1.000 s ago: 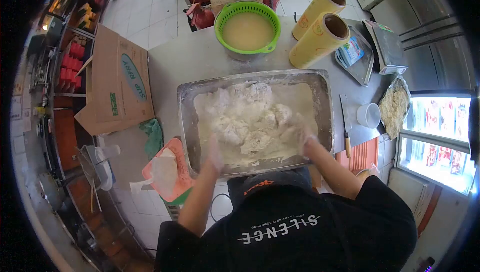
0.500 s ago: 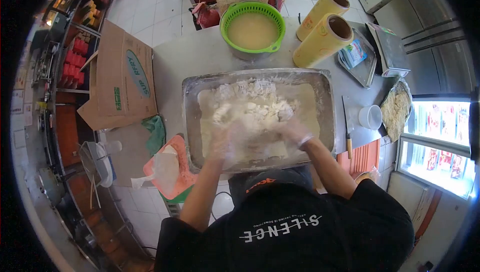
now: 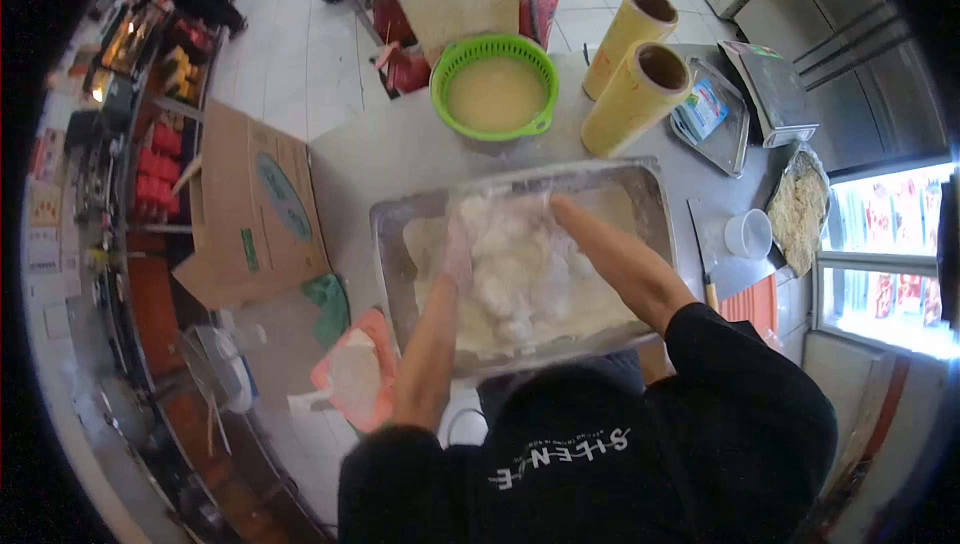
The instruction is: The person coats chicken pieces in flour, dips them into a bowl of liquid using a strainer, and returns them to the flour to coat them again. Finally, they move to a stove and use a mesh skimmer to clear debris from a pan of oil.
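Observation:
A large metal tray (image 3: 393,289) holds a spread of white flour (image 3: 620,289) with pale, flour-coated pieces (image 3: 508,279) heaped in the middle. My left hand (image 3: 460,252) is at the left side of the heap, touching it. Near the tray's far side, my right hand (image 3: 532,210) reaches over the heap. Both hands look whitened and smeared by motion. Their fingers cannot be made out, nor whether they grip any of the pieces.
Beyond the tray stands a green strainer basket (image 3: 545,124) with cloudy liquid. Two yellow film rolls (image 3: 625,109) stand behind right. A knife (image 3: 703,254), a white cup (image 3: 748,234) and a foil tray of crumbs (image 3: 798,209) lie right. A cardboard box (image 3: 240,204) is left.
Both hands have moved from the tray's near side toward its far side. The floured pieces have shifted from a far band into a central heap stretching nearer. The view has tilted slightly.

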`<state>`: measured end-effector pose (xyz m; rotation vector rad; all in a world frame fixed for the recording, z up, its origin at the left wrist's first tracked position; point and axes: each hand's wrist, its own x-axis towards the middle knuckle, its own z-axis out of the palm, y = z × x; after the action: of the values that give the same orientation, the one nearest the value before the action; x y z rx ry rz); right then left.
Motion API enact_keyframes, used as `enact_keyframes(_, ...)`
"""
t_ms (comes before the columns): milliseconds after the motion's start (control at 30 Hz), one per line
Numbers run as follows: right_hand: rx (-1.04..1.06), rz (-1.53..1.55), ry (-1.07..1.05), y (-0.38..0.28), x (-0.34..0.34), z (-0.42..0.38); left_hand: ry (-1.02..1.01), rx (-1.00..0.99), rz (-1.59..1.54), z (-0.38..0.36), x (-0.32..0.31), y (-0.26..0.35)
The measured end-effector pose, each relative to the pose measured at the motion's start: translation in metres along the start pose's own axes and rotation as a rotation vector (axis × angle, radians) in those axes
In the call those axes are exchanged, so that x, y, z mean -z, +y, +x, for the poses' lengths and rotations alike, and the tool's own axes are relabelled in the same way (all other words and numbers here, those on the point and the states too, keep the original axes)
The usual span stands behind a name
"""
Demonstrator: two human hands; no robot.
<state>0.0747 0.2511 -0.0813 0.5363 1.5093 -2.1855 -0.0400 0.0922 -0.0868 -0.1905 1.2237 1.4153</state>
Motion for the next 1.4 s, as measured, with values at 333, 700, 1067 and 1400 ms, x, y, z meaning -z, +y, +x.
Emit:
enact_keyframes(333,0.486,-1.464,0.421,0.07,-0.056,-0.123,-0.089,-0.287,0.599,-0.144,0.055,-0.02)
enact_keyframes(700,-0.193,-0.277,0.809,0.058,-0.034,-0.124,0.053,0.214,0.098,-0.081,0.057,-0.049)
enact_keyframes(1067,-0.061,0.339,0.32,0.109,-0.034,-0.07,0.003,0.149,0.392,-0.084,0.037,-0.028)
enact_keyframes(1400,-0.416,-0.205,0.941,0.002,-0.021,-0.135,0.383,-0.067,0.292,-0.099,0.019,0.015)
